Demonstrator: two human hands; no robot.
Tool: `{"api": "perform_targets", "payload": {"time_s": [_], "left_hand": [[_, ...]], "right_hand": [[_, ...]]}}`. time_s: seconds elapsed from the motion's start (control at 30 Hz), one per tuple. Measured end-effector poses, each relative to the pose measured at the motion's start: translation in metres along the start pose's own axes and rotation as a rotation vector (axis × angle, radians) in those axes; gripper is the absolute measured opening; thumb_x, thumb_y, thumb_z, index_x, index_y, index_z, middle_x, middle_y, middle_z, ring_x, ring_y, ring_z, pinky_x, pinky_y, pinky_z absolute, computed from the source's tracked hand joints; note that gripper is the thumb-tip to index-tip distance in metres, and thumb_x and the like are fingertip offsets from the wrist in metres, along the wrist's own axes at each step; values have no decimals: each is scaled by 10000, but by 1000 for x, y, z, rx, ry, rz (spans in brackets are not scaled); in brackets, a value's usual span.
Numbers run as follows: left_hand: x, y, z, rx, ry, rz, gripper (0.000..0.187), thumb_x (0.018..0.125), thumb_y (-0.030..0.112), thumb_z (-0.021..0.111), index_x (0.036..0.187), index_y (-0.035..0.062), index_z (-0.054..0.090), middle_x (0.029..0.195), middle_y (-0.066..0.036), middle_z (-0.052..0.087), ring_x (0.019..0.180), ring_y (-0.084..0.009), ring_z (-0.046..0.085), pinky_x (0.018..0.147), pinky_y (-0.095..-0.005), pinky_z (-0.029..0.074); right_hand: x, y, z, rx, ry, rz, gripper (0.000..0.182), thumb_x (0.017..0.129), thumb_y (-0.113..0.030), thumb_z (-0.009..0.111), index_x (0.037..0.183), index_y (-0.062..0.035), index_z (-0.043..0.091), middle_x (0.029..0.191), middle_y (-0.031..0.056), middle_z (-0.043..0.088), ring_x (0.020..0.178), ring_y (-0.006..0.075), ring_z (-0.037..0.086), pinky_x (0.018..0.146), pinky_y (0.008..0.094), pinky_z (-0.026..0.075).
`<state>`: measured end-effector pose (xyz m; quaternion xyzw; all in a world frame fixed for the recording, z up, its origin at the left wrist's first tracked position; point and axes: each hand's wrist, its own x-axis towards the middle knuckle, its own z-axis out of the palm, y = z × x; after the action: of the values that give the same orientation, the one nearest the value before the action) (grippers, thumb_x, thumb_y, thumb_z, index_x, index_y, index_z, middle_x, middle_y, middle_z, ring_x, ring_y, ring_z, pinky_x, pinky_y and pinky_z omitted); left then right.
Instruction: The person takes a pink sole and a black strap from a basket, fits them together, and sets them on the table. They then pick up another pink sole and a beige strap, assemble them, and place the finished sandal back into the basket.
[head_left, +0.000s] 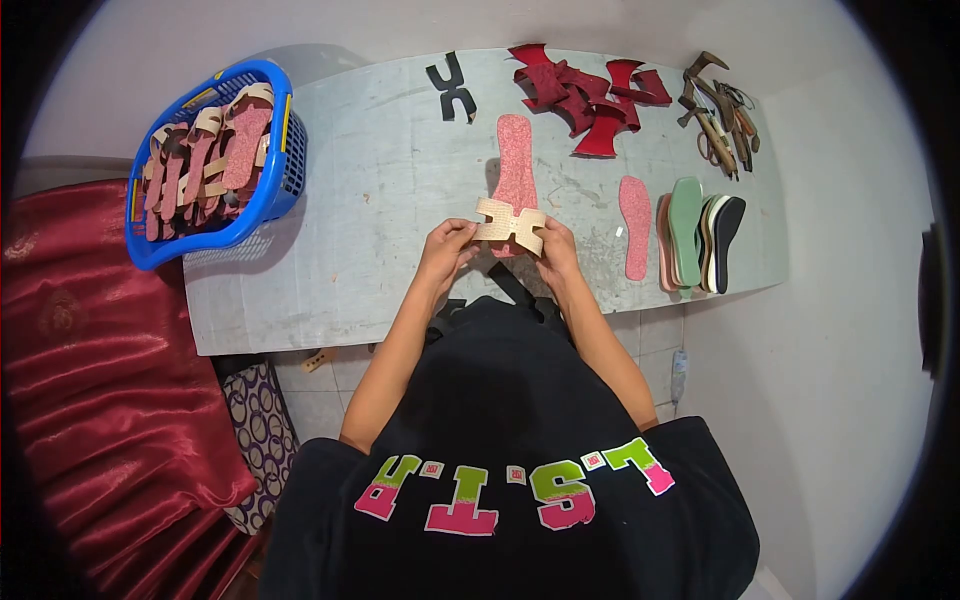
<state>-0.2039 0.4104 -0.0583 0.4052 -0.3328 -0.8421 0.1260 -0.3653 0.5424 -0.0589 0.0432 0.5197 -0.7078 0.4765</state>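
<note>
Between my two hands I hold a cream sandal strap (511,226) with an H-like cut-out shape, spread flat. My left hand (449,249) pinches its left end between thumb and fingers. At the other end, my right hand (557,250) grips the strap the same way. Beneath the strap lies a pink speckled sole (516,150), its long axis pointing away from me; the strap covers part of its near half. A second pink sole (635,225) rests on the table to the right of my right hand.
Stacked soles (686,230) in green, black and other colours stand at the right. Behind them are hand tools (722,115). Dark red straps (590,95) lie heaped at the back, with black pieces (452,88) beside them. A blue basket (240,232) of sandals sits at the table's (330,250) left edge.
</note>
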Motion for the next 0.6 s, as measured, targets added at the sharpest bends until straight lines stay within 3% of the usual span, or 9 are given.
{"api": "perform_targets", "payload": {"time_s": [0.13,0.27,0.33,0.47,0.6], "left_hand": [[-3,0,4,117,16,51,187,928,108,640,1080,-1,652,1011,-78,675,879,-140,643,762,-246,543],[-13,8,11,169,-82,85,252,861,31,667,1104,-21,625,994,-95,680,878,-150,660,775,-250,545],[-16,6,21,146,-57,193,335,799,-49,665,1127,-39,596,982,-117,685,860,-157,669,772,-257,546],[-3,-9,18,257,51,268,387,804,-110,635,1174,-45,542,1030,-137,677,893,-177,685,767,-270,573],[-3,-8,19,97,93,216,433,834,-119,597,1244,-34,488,1050,-148,677,876,-183,685,757,-273,566]], "right_hand": [[0,4,1,-11,26,-11,306,837,101,479,1122,100,592,1010,175,669,860,238,701,751,335,602],[2,5,3,-52,96,-39,277,833,93,510,1094,91,604,999,165,673,839,222,697,731,318,590],[1,3,8,-71,116,-58,269,828,94,522,1084,89,606,992,164,676,829,217,696,722,313,586],[-1,7,16,-145,127,-70,259,814,112,537,1060,82,609,969,156,687,816,207,695,715,307,581],[-5,-1,21,-74,48,-5,271,821,107,556,1086,77,600,982,154,688,838,208,697,749,305,580]]}}
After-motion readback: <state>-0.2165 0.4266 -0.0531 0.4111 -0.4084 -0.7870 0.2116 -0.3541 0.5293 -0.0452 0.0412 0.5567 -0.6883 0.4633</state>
